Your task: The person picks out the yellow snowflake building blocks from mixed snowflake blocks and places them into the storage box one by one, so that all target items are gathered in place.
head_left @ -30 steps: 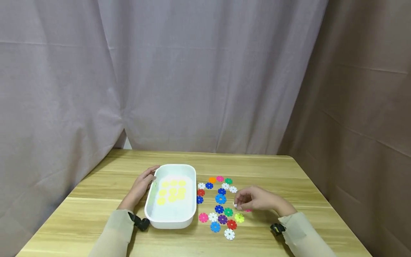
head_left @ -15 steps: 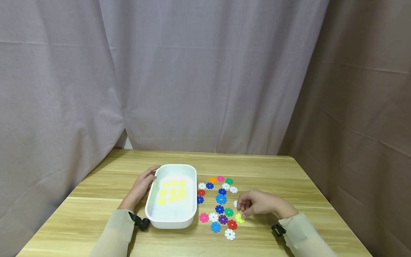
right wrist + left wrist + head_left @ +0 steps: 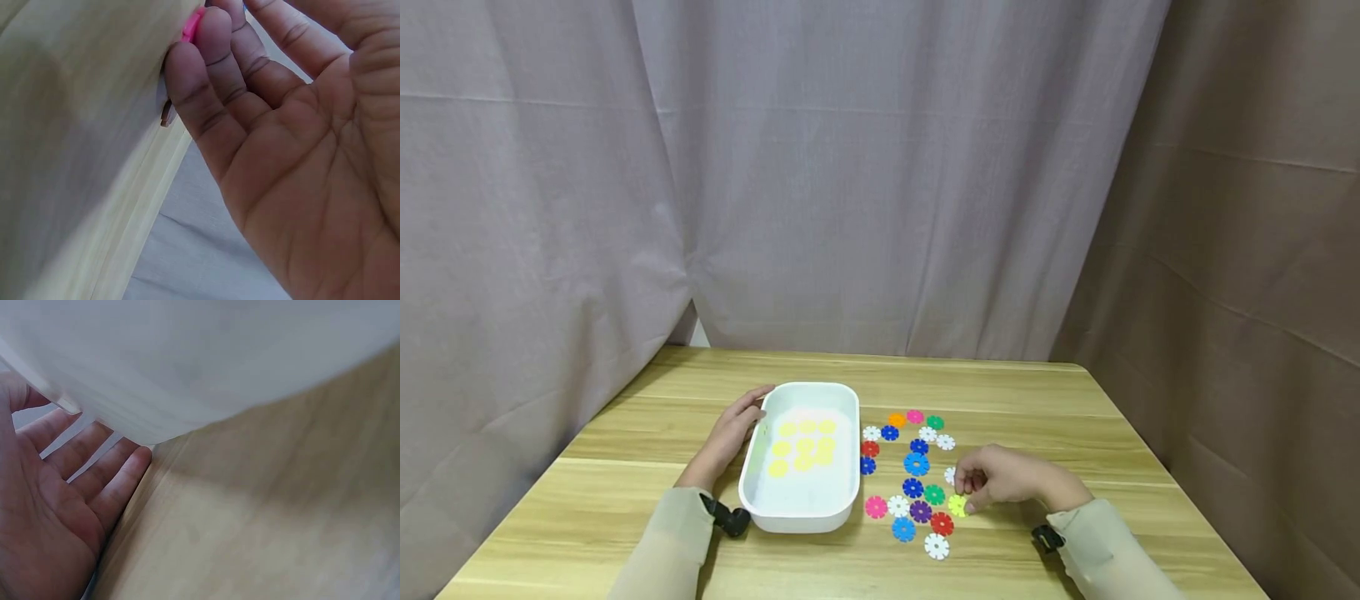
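My left hand (image 3: 728,437) rests along the left side of a white plastic tray (image 3: 801,523), thumb at the rim. In the left wrist view its fingers (image 3: 109,465) are spread and fairly straight against the tray's outer wall. Several yellow notched discs (image 3: 778,468) lie inside the tray. My right hand (image 3: 1011,477) is low over the table, fingers bent, the thumb tip at the edge of a yellow-green notched disc (image 3: 957,505). A white disc (image 3: 950,475) is partly hidden by its fingers. In the right wrist view a pink disc (image 3: 190,26) shows beside the fingertips.
Several loose notched discs lie right of the tray, among them a purple disc (image 3: 921,512), a red disc (image 3: 942,523), a light blue disc (image 3: 916,464) and an orange disc (image 3: 897,420). The wooden table (image 3: 1075,417) ends at a grey curtain (image 3: 880,208).
My right hand has moved slightly toward me, from the white disc to the yellow-green disc; its fingertips have left the white disc on the table. My left hand and the tray stay in place.
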Available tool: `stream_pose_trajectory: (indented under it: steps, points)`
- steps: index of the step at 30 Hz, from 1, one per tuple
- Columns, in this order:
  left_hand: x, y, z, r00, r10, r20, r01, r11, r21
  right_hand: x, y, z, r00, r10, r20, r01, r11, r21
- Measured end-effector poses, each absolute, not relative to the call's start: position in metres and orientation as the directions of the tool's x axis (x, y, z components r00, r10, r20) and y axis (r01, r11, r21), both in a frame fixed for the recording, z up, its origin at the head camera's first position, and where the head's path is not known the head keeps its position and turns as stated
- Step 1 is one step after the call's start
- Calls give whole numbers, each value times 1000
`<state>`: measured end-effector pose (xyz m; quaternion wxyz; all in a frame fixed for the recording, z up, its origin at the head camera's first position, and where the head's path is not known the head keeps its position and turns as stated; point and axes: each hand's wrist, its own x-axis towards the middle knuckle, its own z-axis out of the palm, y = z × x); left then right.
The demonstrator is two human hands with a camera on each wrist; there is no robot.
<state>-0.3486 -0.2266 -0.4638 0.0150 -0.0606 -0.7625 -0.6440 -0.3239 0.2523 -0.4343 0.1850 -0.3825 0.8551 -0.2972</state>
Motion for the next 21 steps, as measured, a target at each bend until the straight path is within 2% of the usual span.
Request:
stream_pose_trajectory:
  steps: [21]
  points:
    - [-347,-226,-463,-993,63,103,113,175,978,-323,251,-437,-607,-792,-64,-557,481,-677]
